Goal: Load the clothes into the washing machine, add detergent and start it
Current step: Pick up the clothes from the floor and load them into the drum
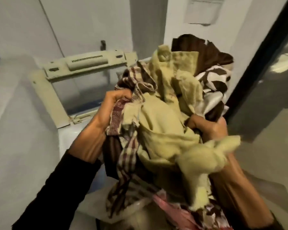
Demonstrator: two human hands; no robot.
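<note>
Washing machine (61, 133): white top-loader, lid raised. Clothes (165, 130): crumpled bundle of yellow-green towel, checked and brown-white fabrics, held above machine's near right corner. Left hand (110, 110): fingers clenched in checked cloth. Right hand (209, 128): fingers closed around bundle.

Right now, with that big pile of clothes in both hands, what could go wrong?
1. The bundle of clothes is big and loose. A yellow-green towel flops over the right hand and a checked cloth dangles below the left hand, so a piece might slip to the floor.
2. The pile blocks the view of the washing machine opening, so some clothes might miss it or catch on the raised lid.
</note>
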